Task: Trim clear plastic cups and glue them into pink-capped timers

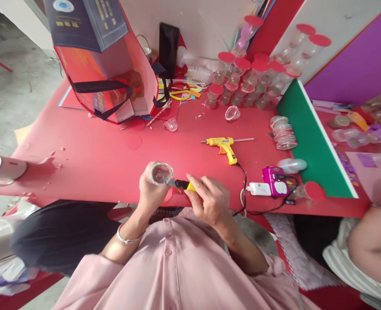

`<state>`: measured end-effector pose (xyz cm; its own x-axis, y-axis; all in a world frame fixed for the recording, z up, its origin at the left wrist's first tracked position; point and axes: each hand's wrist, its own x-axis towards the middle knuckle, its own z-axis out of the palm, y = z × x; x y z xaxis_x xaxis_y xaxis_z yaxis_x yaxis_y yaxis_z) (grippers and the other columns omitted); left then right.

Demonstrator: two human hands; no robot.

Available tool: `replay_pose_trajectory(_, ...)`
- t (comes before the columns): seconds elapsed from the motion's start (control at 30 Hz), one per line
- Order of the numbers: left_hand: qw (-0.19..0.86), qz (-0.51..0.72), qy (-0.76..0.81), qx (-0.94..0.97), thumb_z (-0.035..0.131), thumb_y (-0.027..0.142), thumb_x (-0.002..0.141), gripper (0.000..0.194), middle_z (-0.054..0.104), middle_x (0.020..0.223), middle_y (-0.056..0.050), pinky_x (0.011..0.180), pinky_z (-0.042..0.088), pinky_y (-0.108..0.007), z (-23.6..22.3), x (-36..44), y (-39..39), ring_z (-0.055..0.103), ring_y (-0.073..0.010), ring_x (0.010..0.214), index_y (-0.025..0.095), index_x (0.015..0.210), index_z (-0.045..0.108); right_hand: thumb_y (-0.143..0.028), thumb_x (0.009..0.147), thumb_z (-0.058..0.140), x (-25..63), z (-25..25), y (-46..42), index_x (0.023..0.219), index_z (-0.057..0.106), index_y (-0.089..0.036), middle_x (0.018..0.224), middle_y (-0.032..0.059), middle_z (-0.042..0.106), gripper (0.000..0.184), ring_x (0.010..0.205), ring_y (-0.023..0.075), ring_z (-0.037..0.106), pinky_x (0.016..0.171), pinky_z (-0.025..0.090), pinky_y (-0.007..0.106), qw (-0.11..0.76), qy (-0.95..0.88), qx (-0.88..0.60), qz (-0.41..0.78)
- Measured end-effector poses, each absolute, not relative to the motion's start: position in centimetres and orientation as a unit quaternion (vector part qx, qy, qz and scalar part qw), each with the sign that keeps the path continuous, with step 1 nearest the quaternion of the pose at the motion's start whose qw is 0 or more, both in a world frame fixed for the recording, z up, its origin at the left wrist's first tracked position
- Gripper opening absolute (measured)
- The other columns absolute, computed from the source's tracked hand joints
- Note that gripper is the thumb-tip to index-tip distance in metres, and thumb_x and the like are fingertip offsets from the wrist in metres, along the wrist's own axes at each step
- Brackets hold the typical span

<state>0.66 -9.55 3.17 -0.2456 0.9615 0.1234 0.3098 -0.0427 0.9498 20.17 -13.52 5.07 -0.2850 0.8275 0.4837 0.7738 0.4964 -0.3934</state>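
My left hand [150, 191] is closed around a small clear plastic cup [161, 173], its round open end facing up and its edge whitish and patterned. In my right hand [212, 199] is a yellow and black utility knife [181, 184], pinched between thumb and fingers. The knife's blade points left and meets the right side of the cup's rim. Beyond my hands, a yellow hot glue gun [224, 145] lies on its side with a glue stick poking out of its back.
Many red-capped cup hourglasses [238, 77] stand at the back right, near a green divider [316, 137]. A stack of lids [283, 132], a pink power strip [276, 181], loose cups [171, 124], a large bag [109, 69] and a mug [4, 168] are on the red table [106, 161]. Another person's arm [371, 232] is at right.
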Motion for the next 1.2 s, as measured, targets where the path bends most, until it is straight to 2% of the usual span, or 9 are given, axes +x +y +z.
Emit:
replay_pose_trajectory(0.23, 0.415, 0.466, 0.574, 0.531, 0.079, 0.019, 0.076, 0.017, 0.067, 0.082, -0.001, 0.067, 0.051, -0.026, 5.4, 0.1, -11.4, 0.06, -0.0135, 0.07, 0.02, 0.083, 0.064, -0.037, 0.108, 0.058, 23.5, 4.5, -11.1, 0.131, 0.076, -0.017, 0.087, 0.0076, 0.076, 0.035, 0.078, 0.0194, 0.068, 0.071, 0.047, 0.032, 0.345, -0.732, -0.585, -0.049)
replay_pose_trajectory(0.3, 0.416, 0.461, 0.585, 0.522, 0.08, 0.02, 0.074, 0.018, 0.067, 0.081, -0.001, 0.068, 0.052, -0.026, 5.3, 0.1, -11.3, 0.061, -0.0144, 0.071, 0.02, 0.082, 0.063, -0.036, 0.108, 0.057, 23.8, 4.9, -11.0, 0.134, 0.074, -0.017, 0.092, 0.0083, 0.078, 0.036, 0.083, 0.0198, 0.07, 0.075, 0.05, 0.031, 0.36, -0.732, -0.579, -0.008)
replay_pose_trajectory(0.43, 0.406, 0.461, 0.605, 0.507, 0.081, 0.025, 0.071, 0.026, 0.069, 0.084, -0.001, 0.07, 0.054, -0.027, 4.2, 0.4, -10.2, 0.067, -0.0169, 0.076, 0.022, 0.091, 0.064, -0.037, 0.109, 0.056, 22.0, 5.9, -12.6, 0.135, 0.073, -0.016, 0.092, 0.0071, 0.076, 0.037, 0.08, 0.0179, 0.068, 0.075, 0.052, 0.031, 0.351, -0.772, -0.52, 0.104)
replay_pose_trajectory(0.57, 0.353, 0.45, 0.636, 0.517, 0.081, 0.025, 0.07, 0.026, 0.068, 0.084, 0.0, 0.07, 0.052, -0.028, 3.7, 0.6, -9.8, 0.065, -0.0156, 0.072, 0.022, 0.09, 0.063, -0.04, 0.109, 0.056, 20.1, 5.8, -14.2, 0.133, 0.073, -0.016, 0.092, 0.0063, 0.075, 0.038, 0.08, 0.0174, 0.067, 0.075, 0.051, 0.031, 0.336, -0.784, -0.504, 0.137)
replay_pose_trajectory(0.67, 0.33, 0.455, 0.641, 0.523, 0.079, 0.023, 0.073, 0.021, 0.068, 0.085, 0.0, 0.07, 0.05, -0.028, 3.6, 0.6, -10.1, 0.065, -0.0152, 0.073, 0.022, 0.086, 0.062, -0.04, 0.109, 0.055, 19.9, 5.4, -14.3, 0.132, 0.073, -0.017, 0.089, 0.0054, 0.074, 0.038, 0.079, 0.0174, 0.067, 0.073, 0.049, 0.032, 0.33, -0.788, -0.504, 0.127)
replay_pose_trajectory(0.8, 0.369, 0.474, 0.614, 0.512, 0.076, 0.025, 0.077, 0.018, 0.069, 0.086, -0.001, 0.07, 0.051, -0.028, 3.4, 0.5, -10.4, 0.065, -0.0152, 0.073, 0.022, 0.085, 0.061, -0.04, 0.108, 0.056, 20.4, 5.1, -13.9, 0.132, 0.074, -0.016, 0.089, 0.0057, 0.073, 0.038, 0.078, 0.018, 0.065, 0.075, 0.048, 0.033, 0.334, -0.796, -0.496, 0.094)
replay_pose_trajectory(0.97, 0.402, 0.479, 0.584, 0.517, 0.077, 0.02, 0.072, 0.018, 0.068, 0.082, 0.0, 0.07, 0.052, -0.028, 3.6, 0.4, -10.2, 0.066, -0.0155, 0.073, 0.022, 0.083, 0.062, -0.037, 0.108, 0.056, 20.8, 5.3, -13.7, 0.132, 0.074, -0.014, 0.09, 0.0068, 0.074, 0.038, 0.078, 0.0182, 0.064, 0.076, 0.048, 0.034, 0.339, -0.8, -0.489, 0.069)
replay_pose_trajectory(1.2, 0.42, 0.477, 0.576, 0.514, 0.079, 0.019, 0.071, 0.02, 0.068, 0.081, -0.001, 0.066, 0.052, -0.026, 5.3, -0.2, -10.9, 0.064, -0.0147, 0.071, 0.021, 0.082, 0.062, -0.04, 0.108, 0.056, 21.9, 4.4, -12.7, 0.135, 0.074, -0.019, 0.087, 0.007, 0.073, 0.04, 0.077, 0.018, 0.064, 0.076, 0.048, 0.033, 0.318, -0.801, -0.506, 0.03)
